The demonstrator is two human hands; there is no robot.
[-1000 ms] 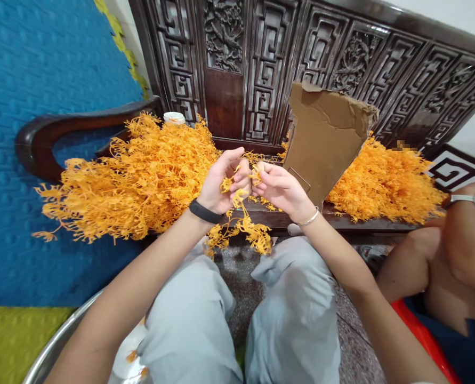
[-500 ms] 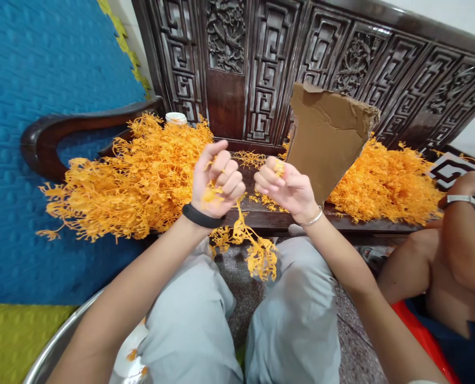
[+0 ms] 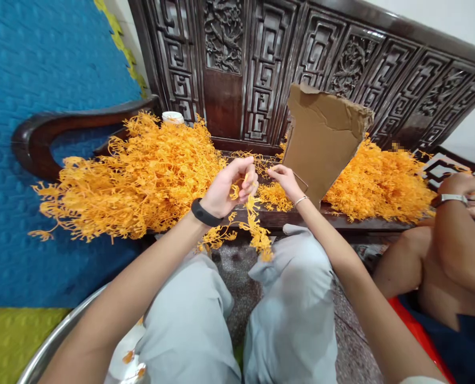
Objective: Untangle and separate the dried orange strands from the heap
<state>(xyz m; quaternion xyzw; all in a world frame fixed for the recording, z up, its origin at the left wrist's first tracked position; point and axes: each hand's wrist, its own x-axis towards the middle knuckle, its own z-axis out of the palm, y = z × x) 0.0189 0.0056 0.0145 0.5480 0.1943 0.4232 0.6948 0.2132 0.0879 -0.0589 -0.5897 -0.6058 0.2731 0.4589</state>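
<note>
My left hand (image 3: 233, 184), with a black band at the wrist, has its fingers curled round yellow-orange plastic sprigs (image 3: 257, 229). Their branching ends dangle below the hand over my knees. My right hand (image 3: 286, 180) is a little to the right, over the dark wooden bench, its thumb and fingertips pinched together. Whatever lies between those fingertips is too small to make out against the orange behind. Beneath and beside the right hand is a small heap of orange pieces (image 3: 275, 197). On my left spreads a large pile of orange sprigs (image 3: 141, 181).
A cardboard sheet (image 3: 323, 141) stands upright on the bench, with another orange pile (image 3: 385, 181) to its right. A white container (image 3: 173, 117) sits behind the left pile. Another person's arm (image 3: 461, 229) is at the far right. A metal basin (image 3: 61, 330) is at lower left.
My right hand has moved forward from in front of the cardboard to the small heap. My left hand has shifted right, and the sprigs hanging from it have swung up slightly.
</note>
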